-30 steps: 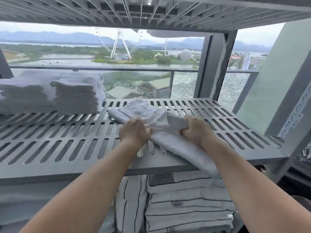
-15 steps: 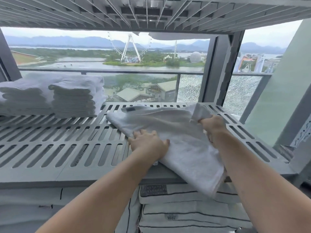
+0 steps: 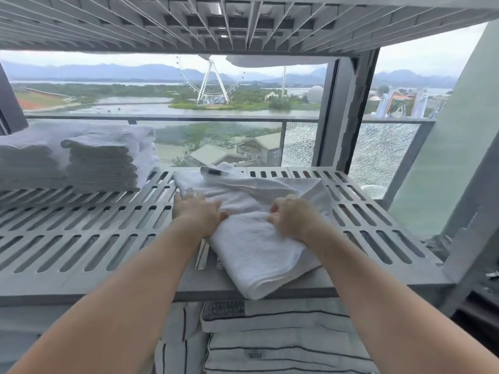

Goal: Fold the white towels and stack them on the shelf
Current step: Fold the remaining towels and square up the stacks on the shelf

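Head view, the only 1: a white towel lies on the slotted shelf, its long axis running from far left, by the label, to the near right, where its folded end overhangs the front edge. Both hands rest on its middle. The left hand lies flat with fingers spread toward the far-left end; the right hand has its fingers curled against the cloth, and whether it pinches a fold I cannot tell. The stack of folded towels sits well apart to the far left, so the left hand is nearer it.
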Tool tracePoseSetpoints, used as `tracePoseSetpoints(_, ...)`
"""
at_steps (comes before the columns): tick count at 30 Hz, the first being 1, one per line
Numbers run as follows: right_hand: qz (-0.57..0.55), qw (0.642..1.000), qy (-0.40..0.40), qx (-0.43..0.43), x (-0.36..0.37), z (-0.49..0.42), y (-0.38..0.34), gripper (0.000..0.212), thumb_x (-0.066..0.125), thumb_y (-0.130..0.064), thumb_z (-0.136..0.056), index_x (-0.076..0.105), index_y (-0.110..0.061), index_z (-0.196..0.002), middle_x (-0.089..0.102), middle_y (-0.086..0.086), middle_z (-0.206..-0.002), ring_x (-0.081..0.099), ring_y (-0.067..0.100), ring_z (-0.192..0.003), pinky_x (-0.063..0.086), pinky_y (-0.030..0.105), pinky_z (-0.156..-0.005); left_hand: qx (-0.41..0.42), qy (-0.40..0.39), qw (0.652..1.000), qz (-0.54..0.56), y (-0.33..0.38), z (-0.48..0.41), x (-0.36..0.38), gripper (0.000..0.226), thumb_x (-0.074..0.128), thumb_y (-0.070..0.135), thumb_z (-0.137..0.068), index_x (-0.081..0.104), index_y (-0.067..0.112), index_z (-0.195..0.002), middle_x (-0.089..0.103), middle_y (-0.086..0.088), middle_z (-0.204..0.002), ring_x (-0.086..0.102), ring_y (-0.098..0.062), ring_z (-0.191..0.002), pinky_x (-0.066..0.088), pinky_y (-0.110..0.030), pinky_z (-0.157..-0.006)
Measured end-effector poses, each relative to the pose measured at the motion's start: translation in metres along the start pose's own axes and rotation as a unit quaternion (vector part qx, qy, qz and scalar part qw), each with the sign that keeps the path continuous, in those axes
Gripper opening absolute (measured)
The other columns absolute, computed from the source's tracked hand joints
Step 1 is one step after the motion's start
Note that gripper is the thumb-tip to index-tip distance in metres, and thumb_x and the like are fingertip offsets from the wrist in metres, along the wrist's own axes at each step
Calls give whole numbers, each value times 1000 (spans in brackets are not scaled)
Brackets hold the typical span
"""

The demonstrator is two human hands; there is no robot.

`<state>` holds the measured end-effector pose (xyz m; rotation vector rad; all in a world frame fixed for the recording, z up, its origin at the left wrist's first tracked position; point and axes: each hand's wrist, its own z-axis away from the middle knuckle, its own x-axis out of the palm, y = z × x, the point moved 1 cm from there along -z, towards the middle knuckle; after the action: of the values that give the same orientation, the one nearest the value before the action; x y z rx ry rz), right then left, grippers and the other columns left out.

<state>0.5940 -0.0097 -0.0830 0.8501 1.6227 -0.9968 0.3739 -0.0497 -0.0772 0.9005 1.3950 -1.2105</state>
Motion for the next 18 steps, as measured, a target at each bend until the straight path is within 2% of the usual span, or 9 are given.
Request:
tracePoseSetpoints(1,36,999,6,15,1,1,-2,38,53,-49,-96,64,-19,-118,59,7,-117,56,24,-111,44,35,-96,-6,26,999,-20,2,4,-4,53,23,57,-104,41,35,-149,35,-9,-159,25,-36,-148,21,-55,-116)
tracePoseSetpoints(3,66,997,0,38,1,4,-6,45,50,-54,-96,62,-17,-118,60,8,-116,57,25,-108,48,38,-93,-1,95,995,-26,15,15,-10,35,37,36,-105,62,25,-127,59,-7,-131,51,-31,-124,43,-47,-101)
tracePoseSetpoints(5,57,997,-20,51,0,6,-14,41,52,-54,-95,63,-16,-107,64,5,-107,60,24,-101,49,36,-82,-4,131,991,21,32,25,-10,30,42,22,-100,66,20,-119,63,-7,-119,56,-29,-114,48,-42,-89)
tracePoseSetpoints(8,47,997,-35,54,-3,13,-24,39,57,-47,-93,54,-15,-71,57,2,-79,60,24,-84,41,32,-68,-27,78,993,81,51,34,-12,36,43,31,-99,59,17,-128,59,-9,-130,48,-30,-123,41,-39,-77)
tracePoseSetpoints(11,5,998,-33,56,-7,22,-35,44,63,-35,-91,43,-15,-58,45,0,-62,51,24,-71,33,29,-59,-34,22,994,98,54,37,-18,46,39,41,-101,51,19,-139,52,-8,-142,39,-32,-132,34,-40,-80)
tracePoseSetpoints(13,-13,998,-38,52,-9,28,-45,46,64,-30,-91,39,-16,-55,40,0,-58,46,23,-71,32,29,-61,-14,-1,996,92,49,41,-15,53,33,50,-102,47,19,-143,47,-10,-148,31,-34,-139,38,-43,-84)
tracePoseSetpoints(15,-12,998,-39,56,-11,32,-56,45,63,-27,-91,39,-16,-54,41,0,-58,47,23,-72,34,28,-65,44,9,997,68,38,43,-8,55,28,55,-103,46,21,-143,43,-12,-152,24,-36,-144,38,-48,-98)
tracePoseSetpoints(18,17,997,-34,71,-11,36,-75,35,59,-19,-89,44,-16,-57,49,1,-65,50,23,-76,40,27,-69,137,22,988,69,15,38,6,53,23,54,-105,35,31,-151,32,-10,-160,19,-37,-147,25,-51,-115)
